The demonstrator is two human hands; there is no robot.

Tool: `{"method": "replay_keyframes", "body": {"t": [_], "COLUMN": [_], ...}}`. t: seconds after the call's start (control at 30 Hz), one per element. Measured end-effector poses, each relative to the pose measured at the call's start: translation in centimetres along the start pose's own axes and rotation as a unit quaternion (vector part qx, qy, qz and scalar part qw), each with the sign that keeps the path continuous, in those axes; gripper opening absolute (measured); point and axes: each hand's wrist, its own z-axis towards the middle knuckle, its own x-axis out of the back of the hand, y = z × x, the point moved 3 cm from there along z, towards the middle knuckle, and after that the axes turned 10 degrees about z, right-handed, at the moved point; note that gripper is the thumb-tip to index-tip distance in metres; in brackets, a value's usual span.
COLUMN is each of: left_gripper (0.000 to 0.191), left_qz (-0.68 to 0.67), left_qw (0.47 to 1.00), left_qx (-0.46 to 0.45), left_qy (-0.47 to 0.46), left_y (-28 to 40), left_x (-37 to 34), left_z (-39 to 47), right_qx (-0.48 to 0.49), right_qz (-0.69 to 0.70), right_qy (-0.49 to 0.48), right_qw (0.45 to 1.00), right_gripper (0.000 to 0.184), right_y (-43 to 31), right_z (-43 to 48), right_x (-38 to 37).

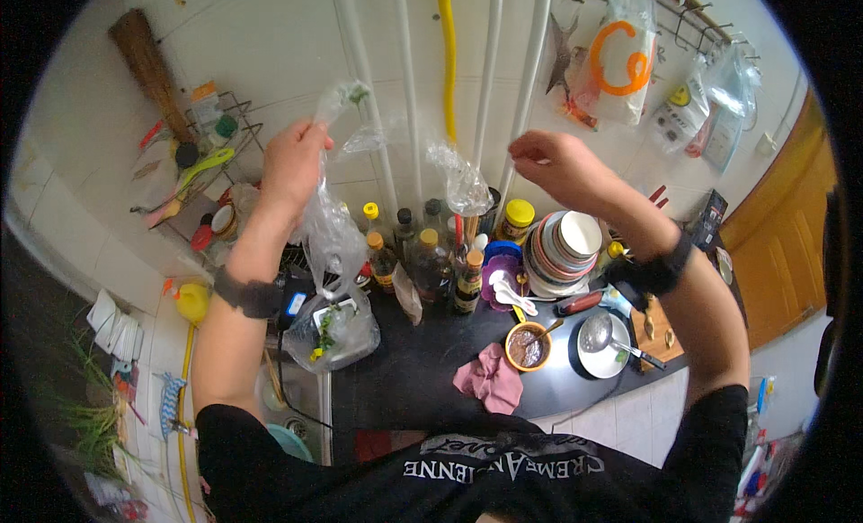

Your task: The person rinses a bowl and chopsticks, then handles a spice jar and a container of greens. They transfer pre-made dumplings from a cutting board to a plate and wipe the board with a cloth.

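My left hand (290, 165) grips the gathered neck of a clear plastic bag (330, 253), raised at the left in front of the wall. The bag's lower part hangs over the sink edge, with green leaves (328, 331) and something white inside. Above the fist, more clear plastic sticks up with a bit of green in it. My right hand (556, 162) is raised at the right, fingers curled together, with nothing visible in them. Between the hands, crumpled clear plastic (465, 186) shows above the bottles; where it is attached is unclear.
Sauce bottles (431, 263) line the back of the black countertop (418, 388). Stacked bowls (570, 243), an orange bowl of brown sauce (529, 346), a pink cloth (491, 380), a plate (602, 364) with a skimmer (599, 332), and a cutting board (661, 320) stand rightward.
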Motion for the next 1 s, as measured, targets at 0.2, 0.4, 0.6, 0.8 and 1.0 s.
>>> {"method": "replay_keyframes", "body": {"t": [0.2,0.4,0.6,0.8,1.0], "left_gripper": [0.028,0.024,0.023,0.023,0.022], "left_qz": [-0.096,-0.098,-0.184,0.021,-0.008], "left_qw": [0.995,0.995,0.977,0.955,0.965], "left_qx": [-0.011,0.011,-0.087,-0.218,-0.190], "left_qy": [0.015,0.015,0.059,0.201,0.182], "left_y": [-1.2,-3.8,-1.0,6.8,8.9], "left_x": [-2.3,-1.0,1.0,-1.1,-4.9], "left_z": [2.1,2.4,4.1,9.4,11.2], "right_qx": [-0.091,-0.185,0.119,0.076,0.083], "right_qz": [-0.142,-0.153,-0.203,-0.047,0.032], "right_qy": [0.090,0.088,0.314,0.288,0.324], "right_qw": [0.982,0.967,0.920,0.953,0.942], "right_gripper": [0.064,0.022,0.020,0.034,0.036], "right_y": [3.2,4.7,0.5,-3.0,-3.4], "right_z": [9.6,14.3,16.9,19.8,18.8], "right_x": [-12.2,-14.2,-7.5,-3.6,-3.1]}}
